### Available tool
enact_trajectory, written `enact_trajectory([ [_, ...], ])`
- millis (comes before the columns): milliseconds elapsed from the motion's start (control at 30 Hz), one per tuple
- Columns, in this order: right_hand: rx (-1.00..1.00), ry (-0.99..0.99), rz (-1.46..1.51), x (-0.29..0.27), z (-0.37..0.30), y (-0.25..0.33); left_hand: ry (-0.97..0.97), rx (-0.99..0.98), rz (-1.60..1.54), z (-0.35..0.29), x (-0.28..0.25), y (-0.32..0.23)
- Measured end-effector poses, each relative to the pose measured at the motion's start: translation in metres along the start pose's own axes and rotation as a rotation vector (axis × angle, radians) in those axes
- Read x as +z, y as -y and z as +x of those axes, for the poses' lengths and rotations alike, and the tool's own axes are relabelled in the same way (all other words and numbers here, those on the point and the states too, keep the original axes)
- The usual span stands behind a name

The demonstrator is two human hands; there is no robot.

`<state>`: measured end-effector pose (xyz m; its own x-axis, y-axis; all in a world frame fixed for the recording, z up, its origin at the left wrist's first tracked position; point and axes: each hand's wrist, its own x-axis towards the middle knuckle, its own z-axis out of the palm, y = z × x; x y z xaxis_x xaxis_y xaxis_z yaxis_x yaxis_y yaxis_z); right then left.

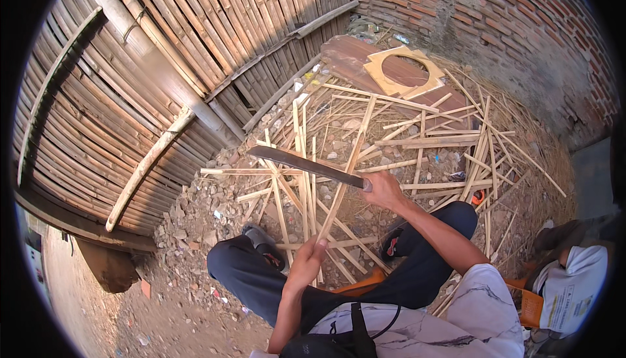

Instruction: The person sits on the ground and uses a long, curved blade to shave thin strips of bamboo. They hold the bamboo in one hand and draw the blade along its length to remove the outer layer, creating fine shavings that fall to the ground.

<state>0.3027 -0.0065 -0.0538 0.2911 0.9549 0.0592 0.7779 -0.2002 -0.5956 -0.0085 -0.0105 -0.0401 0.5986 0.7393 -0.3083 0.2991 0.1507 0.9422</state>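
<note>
My right hand point(383, 190) is closed round the handle of a machete point(303, 164), whose long dark blade points left and lies across a pale bamboo strip point(355, 152). The strip slants up and away from my left hand point(306, 263), which grips its near end. Blade and strip cross close to the handle; whether they touch I cannot tell. Below and around them, many loose bamboo strips point(300, 130) lie crisscrossed on the ground between and beyond my bent knees.
A bamboo wall point(254, 15) stands at the left and a brick wall point(495, 19) at the far right. A brown board point(349, 64) with a holed tan panel point(424, 87) lies in the corner. Rubble point(186, 237) covers the ground. A white sack point(577, 286) sits at the right.
</note>
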Motion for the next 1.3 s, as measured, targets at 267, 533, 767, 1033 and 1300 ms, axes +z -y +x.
enact_trajectory([
  [267,0.164,-0.081,0.035,-0.022,0.021,-0.004,0.089,-0.215,-0.167,-0.026,-0.011,-0.006],
  [533,-0.15,0.039,0.064,-0.002,-0.018,0.021,0.199,-0.355,-0.47,0.007,-0.013,-0.019],
  [767,-0.221,0.021,0.038,0.019,-0.029,0.035,0.183,-0.336,-0.448,0.049,-0.001,-0.031],
  [1033,-0.181,0.041,0.045,0.023,-0.028,0.036,0.093,-0.149,-0.301,0.073,0.019,0.002],
  [1300,-0.054,0.012,0.038,0.011,-0.027,0.046,-0.165,0.156,0.335,0.064,0.025,-0.025],
])
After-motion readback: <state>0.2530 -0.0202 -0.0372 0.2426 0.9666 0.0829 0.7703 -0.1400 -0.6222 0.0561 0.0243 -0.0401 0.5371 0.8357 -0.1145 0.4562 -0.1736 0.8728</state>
